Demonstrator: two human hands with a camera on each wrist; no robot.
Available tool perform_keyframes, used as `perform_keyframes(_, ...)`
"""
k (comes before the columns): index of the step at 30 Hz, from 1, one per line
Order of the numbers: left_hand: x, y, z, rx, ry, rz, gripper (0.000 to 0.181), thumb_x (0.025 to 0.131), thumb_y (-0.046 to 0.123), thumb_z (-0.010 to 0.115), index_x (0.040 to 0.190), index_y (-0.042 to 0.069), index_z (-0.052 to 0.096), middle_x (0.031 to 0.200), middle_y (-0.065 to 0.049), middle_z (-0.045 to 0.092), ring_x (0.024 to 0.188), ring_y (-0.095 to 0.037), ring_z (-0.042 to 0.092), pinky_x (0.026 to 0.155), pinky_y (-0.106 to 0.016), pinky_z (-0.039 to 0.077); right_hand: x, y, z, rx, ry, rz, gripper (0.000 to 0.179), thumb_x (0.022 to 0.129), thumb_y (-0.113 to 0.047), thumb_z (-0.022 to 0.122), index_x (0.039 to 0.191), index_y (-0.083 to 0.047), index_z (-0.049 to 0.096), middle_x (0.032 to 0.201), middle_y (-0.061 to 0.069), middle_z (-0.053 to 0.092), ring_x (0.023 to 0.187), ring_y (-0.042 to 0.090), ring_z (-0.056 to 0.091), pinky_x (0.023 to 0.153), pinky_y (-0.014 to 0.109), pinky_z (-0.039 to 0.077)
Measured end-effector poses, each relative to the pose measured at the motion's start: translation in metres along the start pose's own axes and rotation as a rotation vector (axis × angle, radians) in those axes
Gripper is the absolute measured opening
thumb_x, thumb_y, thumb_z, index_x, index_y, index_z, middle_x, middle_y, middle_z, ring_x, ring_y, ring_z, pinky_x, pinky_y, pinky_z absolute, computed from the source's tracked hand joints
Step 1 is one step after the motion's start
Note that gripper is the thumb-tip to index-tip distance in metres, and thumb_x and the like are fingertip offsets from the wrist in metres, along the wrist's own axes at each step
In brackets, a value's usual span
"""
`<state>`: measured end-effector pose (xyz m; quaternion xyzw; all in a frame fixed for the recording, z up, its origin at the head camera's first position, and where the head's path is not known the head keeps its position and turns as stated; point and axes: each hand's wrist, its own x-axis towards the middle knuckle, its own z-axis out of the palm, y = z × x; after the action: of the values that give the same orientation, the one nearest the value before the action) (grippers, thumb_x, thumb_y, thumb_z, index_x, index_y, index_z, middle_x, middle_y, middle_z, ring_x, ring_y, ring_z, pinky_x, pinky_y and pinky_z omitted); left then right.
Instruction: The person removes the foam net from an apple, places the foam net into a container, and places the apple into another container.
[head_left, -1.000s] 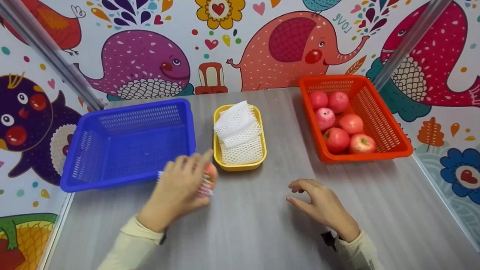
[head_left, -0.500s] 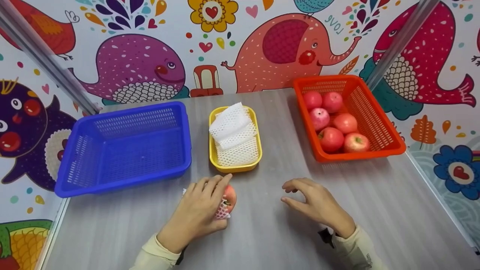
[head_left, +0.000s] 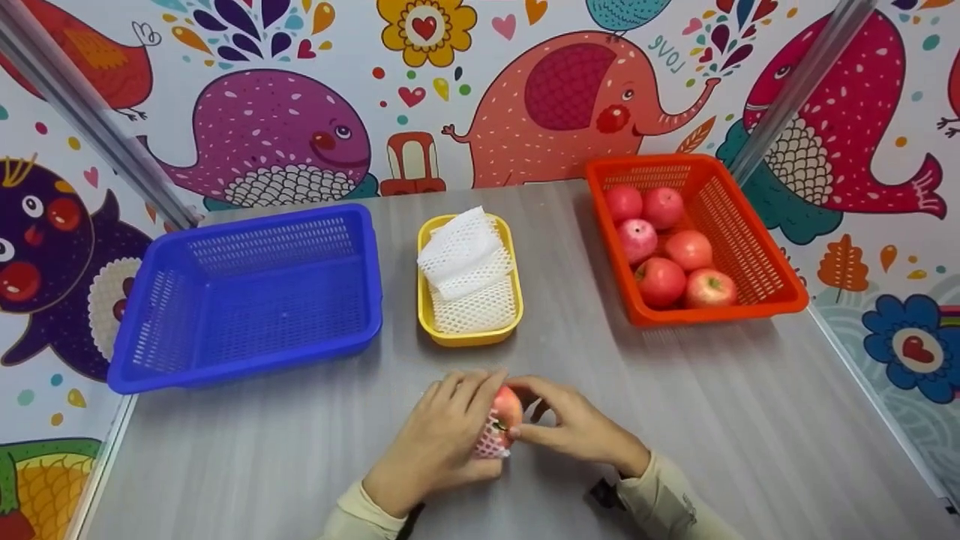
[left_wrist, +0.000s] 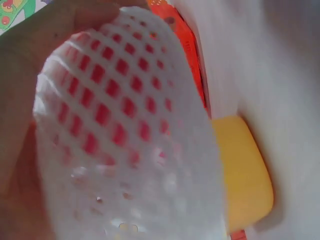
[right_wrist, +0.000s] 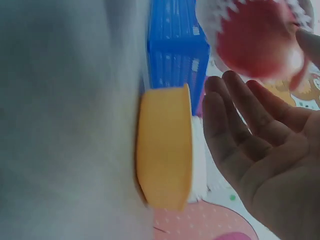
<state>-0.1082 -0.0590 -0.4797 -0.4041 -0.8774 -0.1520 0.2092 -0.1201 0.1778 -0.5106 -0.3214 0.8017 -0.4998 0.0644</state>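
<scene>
My left hand [head_left: 442,431] grips a red apple [head_left: 508,405] partly covered by a white foam net sleeve [head_left: 491,448], over the table in front of the yellow basket. In the left wrist view the net [left_wrist: 115,105] stretches over the apple's red skin and hangs loose past it. The bare end of the apple [right_wrist: 260,42] faces my right hand [head_left: 577,429]. In the right wrist view that hand's fingers are loosely extended just beside the apple, and its thumb [right_wrist: 309,46] reaches to the fruit near the net's edge.
A yellow basket [head_left: 424,319] with white foam nets [head_left: 472,262] stands mid-table. Left of it is a blue basket [head_left: 247,367] with nothing inside. At the back right an orange basket [head_left: 742,309] holds several apples [head_left: 661,281]. Patterned walls [head_left: 420,45] border the table.
My left hand has carried the netted apple rightward and nearer, away from the blue basket. My right hand has come in leftward to meet the apple.
</scene>
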Motion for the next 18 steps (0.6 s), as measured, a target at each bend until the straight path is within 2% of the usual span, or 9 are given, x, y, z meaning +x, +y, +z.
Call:
perform_keyframes(2, 0.002, 0.003, 0.002, -0.008, 0.008, 0.022, 0.097, 0.061, 0.048, 0.079, 0.142, 0.003, 0.049, 0.124, -0.009, 0.059, 0.105, -0.025, 0.057, 0.085, -0.039, 0.052, 0.000, 0.004, 0.002, 0.032, -0.022, 0.005, 0.053, 0.092, -0.021, 0.074, 0.140, -0.015, 0.053, 0.115, -0.003, 0.065, 0.095, 0.015, 0.063, 0.077, 0.037, 0.055)
perform_keyframes(7, 0.006, 0.007, 0.008, -0.044, 0.012, 0.069, 0.101, 0.059, 0.046, 0.082, 0.144, 0.004, 0.047, 0.126, -0.008, 0.057, 0.108, -0.025, 0.056, 0.090, -0.038, 0.051, 0.000, 0.010, 0.005, 0.153, -0.031, 0.013, 0.061, 0.087, -0.017, 0.076, 0.142, -0.012, 0.051, 0.122, 0.002, 0.064, 0.099, 0.016, 0.063, 0.082, 0.037, 0.055)
perform_keyframes(12, 0.005, 0.003, 0.009, -0.089, -0.009, 0.076, 0.110, 0.059, 0.038, 0.089, 0.150, 0.004, 0.039, 0.131, -0.010, 0.054, 0.113, -0.026, 0.055, 0.098, -0.037, 0.048, -0.004, 0.011, 0.004, 0.164, 0.055, 0.062, 0.061, 0.083, -0.017, 0.080, 0.138, -0.012, 0.054, 0.120, 0.002, 0.065, 0.098, 0.018, 0.063, 0.081, 0.036, 0.054)
perform_keyframes(15, 0.003, -0.001, 0.007, -0.116, -0.022, 0.071, 0.107, 0.062, 0.027, 0.090, 0.151, 0.002, 0.036, 0.133, -0.012, 0.053, 0.116, -0.026, 0.055, 0.099, -0.036, 0.048, -0.008, 0.010, 0.001, 0.175, 0.107, 0.105, 0.058, 0.083, -0.017, 0.082, 0.134, -0.013, 0.056, 0.119, 0.001, 0.065, 0.097, 0.019, 0.063, 0.082, 0.035, 0.053)
perform_keyframes(18, 0.003, -0.008, 0.006, -0.131, -0.031, 0.054, 0.097, 0.067, 0.012, 0.085, 0.150, -0.002, 0.037, 0.129, -0.014, 0.056, 0.116, -0.026, 0.057, 0.100, -0.034, 0.048, -0.013, 0.010, -0.003, 0.199, 0.153, 0.143, 0.057, 0.081, -0.014, 0.083, 0.132, -0.013, 0.057, 0.119, 0.001, 0.066, 0.099, 0.020, 0.064, 0.083, 0.033, 0.052)
